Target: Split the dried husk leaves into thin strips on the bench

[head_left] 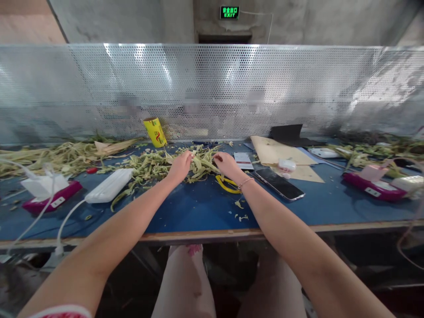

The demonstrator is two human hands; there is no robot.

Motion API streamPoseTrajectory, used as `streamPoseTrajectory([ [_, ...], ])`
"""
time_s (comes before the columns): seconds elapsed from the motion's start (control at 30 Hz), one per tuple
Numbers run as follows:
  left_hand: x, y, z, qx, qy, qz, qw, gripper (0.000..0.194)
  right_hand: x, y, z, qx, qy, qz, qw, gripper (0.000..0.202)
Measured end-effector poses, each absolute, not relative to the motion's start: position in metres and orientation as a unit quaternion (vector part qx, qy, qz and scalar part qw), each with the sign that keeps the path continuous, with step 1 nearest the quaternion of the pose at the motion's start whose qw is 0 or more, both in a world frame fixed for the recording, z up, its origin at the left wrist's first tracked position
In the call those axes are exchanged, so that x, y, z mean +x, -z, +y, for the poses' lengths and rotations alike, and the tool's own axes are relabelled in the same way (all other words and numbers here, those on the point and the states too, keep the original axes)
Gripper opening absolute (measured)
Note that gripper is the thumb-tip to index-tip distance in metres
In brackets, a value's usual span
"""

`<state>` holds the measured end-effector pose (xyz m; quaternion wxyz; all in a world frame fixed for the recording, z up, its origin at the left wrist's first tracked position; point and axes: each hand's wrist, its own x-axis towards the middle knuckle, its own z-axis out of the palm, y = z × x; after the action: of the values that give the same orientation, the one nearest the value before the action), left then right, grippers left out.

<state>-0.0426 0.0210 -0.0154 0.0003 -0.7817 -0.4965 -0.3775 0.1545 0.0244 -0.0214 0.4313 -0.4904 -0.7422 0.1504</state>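
Note:
A heap of pale green, wilted plant stalks and leaves [152,165] lies in the middle of the blue table. At its right end, my left hand [181,168] is closed, its fingers gripping a leafy plant stalk [202,162]. My right hand [228,165], a thin bracelet at the wrist, has its fingers pinched together at the other side of the same stalk; the exact hold is small to see. Just below my right hand lies a tool with yellow loop handles [228,184], partly covered by that hand and wrist. Leaf scraps [241,211] are scattered nearer the front edge.
A black phone [280,184], a card [243,160] and brown paper [280,152] lie to the right. Leftward are a white power bank [109,185] and a purple power strip [53,197]. A yellow can [154,132] stands before the perforated metal screen [212,88].

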Motion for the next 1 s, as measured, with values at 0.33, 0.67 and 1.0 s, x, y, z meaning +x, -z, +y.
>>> streamPoseTrajectory([
  [0.33,-0.013,0.014,-0.009,-0.924,0.260,-0.270,-0.070,0.023,0.145,0.022,0.022,-0.446,-0.462,-0.618,0.453,0.019],
  [0.67,-0.009,0.017,-0.012,-0.920,0.250,-0.287,-0.092,0.032,0.150,0.031,0.032,-0.438,-0.450,-0.627,0.461,0.036],
  [1.0,-0.028,0.022,0.008,-0.760,0.407,-0.458,-0.214,0.032,0.153,0.018,0.027,-0.361,-0.509,-0.513,0.590,0.024],
])
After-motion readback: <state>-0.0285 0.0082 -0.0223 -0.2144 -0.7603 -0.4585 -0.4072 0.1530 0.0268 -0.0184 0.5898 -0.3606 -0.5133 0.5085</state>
